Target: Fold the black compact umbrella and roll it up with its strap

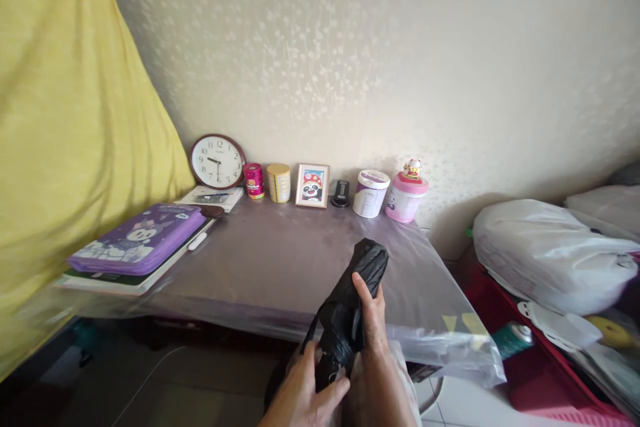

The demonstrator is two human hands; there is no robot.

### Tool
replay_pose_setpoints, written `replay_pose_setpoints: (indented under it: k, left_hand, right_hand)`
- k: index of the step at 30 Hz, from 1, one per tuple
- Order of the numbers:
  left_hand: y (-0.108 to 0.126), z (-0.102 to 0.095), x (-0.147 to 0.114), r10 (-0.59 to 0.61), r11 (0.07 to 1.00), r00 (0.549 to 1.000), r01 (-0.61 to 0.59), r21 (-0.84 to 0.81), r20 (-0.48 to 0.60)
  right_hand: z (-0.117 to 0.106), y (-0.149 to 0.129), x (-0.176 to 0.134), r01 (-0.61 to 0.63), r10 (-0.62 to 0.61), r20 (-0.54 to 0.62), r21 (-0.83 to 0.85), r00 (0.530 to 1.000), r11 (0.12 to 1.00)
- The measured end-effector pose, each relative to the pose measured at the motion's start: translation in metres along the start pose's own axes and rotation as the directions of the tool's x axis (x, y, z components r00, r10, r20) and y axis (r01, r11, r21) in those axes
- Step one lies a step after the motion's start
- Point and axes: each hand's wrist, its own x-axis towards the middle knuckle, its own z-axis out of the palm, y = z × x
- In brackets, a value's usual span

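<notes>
A folded black umbrella (345,303) tilts up over the front edge of the table, its rounded far end pointing away from me and to the right. My right hand (373,320) is wrapped round its right side, thumb lying along the cloth. Lower down, my left hand (313,390) grips the near end, fingers curled about it. The cloth is wrinkled and bunched, and a loose dark edge hangs at its left side. My palms hide part of the near end.
Plastic film covers the table (240,260). Along the wall stand a clock (219,161), two small cans, a picture frame (313,185), a black stand and two tubs (371,193). A purple case (137,240) lies on books at left. A red crate (545,373) with bags is at right.
</notes>
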Motion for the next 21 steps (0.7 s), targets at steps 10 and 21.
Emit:
replay_pose_setpoints:
  k: [10,21]
  left_hand:
    - [0.035,-0.007,0.015,0.171,0.981,0.963,-0.145,0.131,-0.21]
    - [0.04,-0.009,0.022,0.308,0.924,0.948,-0.317,-0.213,-0.075]
  right_hand:
    - [0.007,0.001,-0.009,0.114,-0.11,0.03,-0.154,0.993,0.982]
    - [0.01,-0.005,-0.015,0.106,-0.099,0.075,-0.101,0.992,0.989]
